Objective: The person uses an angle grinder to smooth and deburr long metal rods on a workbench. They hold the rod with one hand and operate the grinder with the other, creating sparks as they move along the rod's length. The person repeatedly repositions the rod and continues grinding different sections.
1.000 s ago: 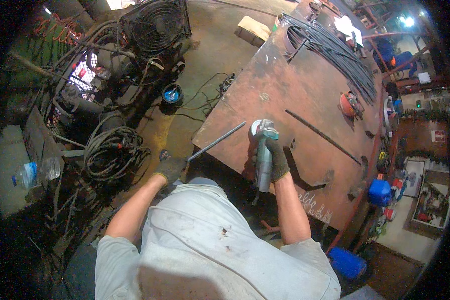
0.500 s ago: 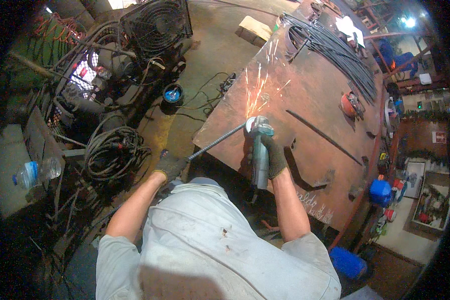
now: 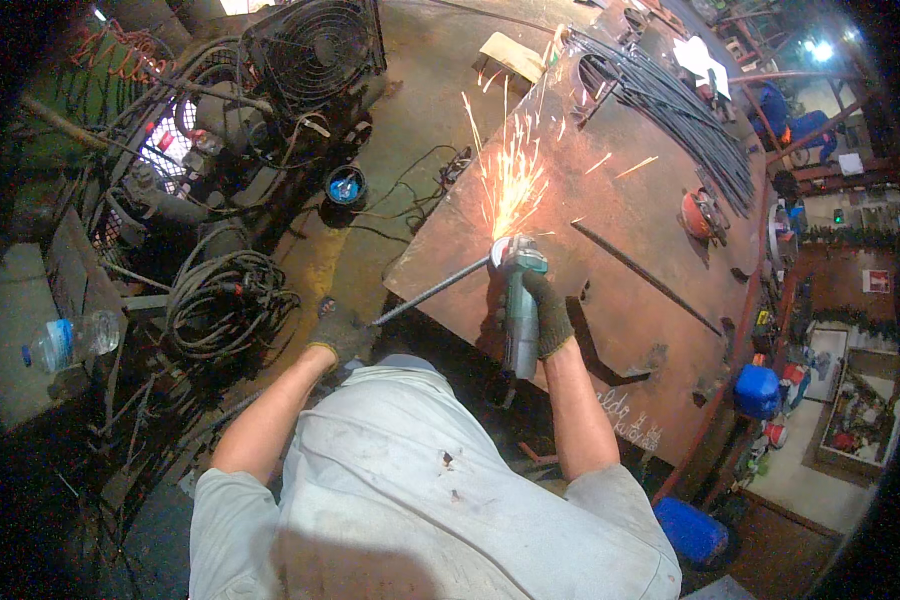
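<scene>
My gloved left hand point(image 3: 342, 332) is closed around a ribbed steel rebar point(image 3: 432, 291), which slants up and right over the near edge of a rusty steel table point(image 3: 620, 250). In my gloved right hand point(image 3: 550, 318) is a teal and grey angle grinder point(image 3: 520, 315), gripped along its body. The grinder's disc and guard point(image 3: 502, 250) meet the far end of the rebar. A bright fan of sparks point(image 3: 513, 195) sprays away from that contact across the table. The exact cutting point is hidden by the guard and the glare.
A dark bar point(image 3: 648, 277) lies on the table right of the grinder, near an orange and red tool point(image 3: 703, 215). A bundle of thin rods point(image 3: 670, 110) covers the far side. Left are coiled cables point(image 3: 225, 300), a caged fan point(image 3: 320, 50) and a plastic bottle point(image 3: 70, 340).
The spark spray has grown thicker and brighter, spreading wider over the table. Both hands, the grinder and the rebar stay almost in place.
</scene>
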